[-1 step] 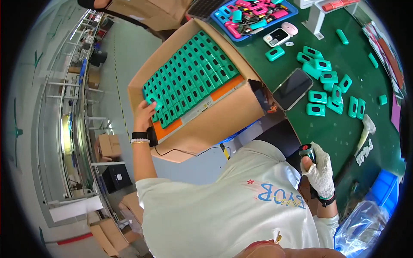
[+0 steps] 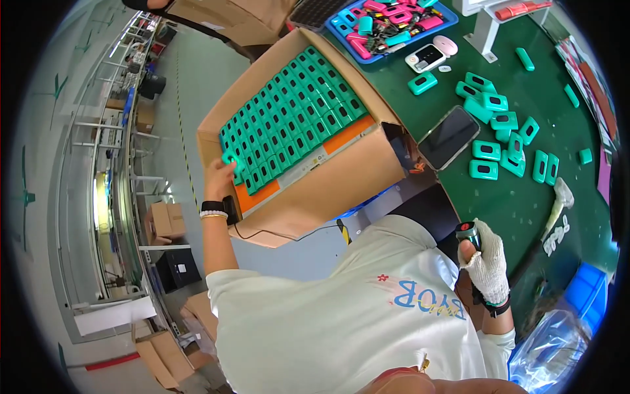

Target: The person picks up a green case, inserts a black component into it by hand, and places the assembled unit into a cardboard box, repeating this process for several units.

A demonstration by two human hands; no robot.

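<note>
My left hand [image 2: 219, 180], bare with a dark band and a beaded bracelet at the wrist, pinches a small green plastic device [image 2: 231, 159] at the near left corner of the packed rows. The device looks tilted and partly lifted against its neighbours. Many matching green devices [image 2: 289, 118], each with a dark oval window, lie in tight rows inside an open cardboard box [image 2: 328, 187]. In a white fingerless glove, my right hand [image 2: 487, 262] is closed around a short dark cylindrical tool [image 2: 467, 232] with a red spot on its end. Its lower part is hidden by the fingers.
On the green table [image 2: 453, 190] lie a black phone [image 2: 449, 138], loose green devices [image 2: 504, 121] and a white gadget [image 2: 426, 59]. A blue tray [image 2: 446, 23] of pink and teal parts stands behind. A thin black cable [image 2: 282, 231] hangs along the box's front.
The green device in my left hand has turned and tilted slightly, with the fingers closing further on it. My right hand stays where it was.
</note>
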